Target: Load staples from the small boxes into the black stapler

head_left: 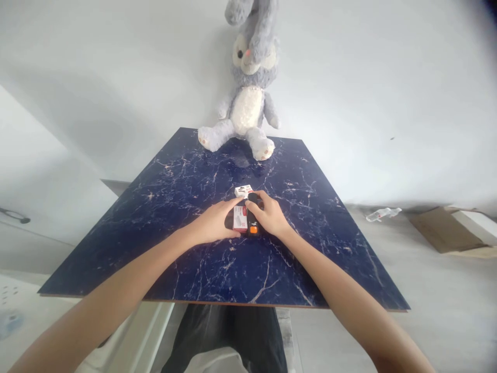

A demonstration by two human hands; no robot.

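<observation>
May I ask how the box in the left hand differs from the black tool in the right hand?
The box is white and red; the tool is black with an orange spot. The box shows a flat printed face; the tool looks rounded. The left hand holds the box, the right hand the tool. Both are small and sit side by side on the table.

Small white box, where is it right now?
Head view: the small white box lies on the blue table, just beyond the right hand, in front of the stuffed rabbit.
</observation>
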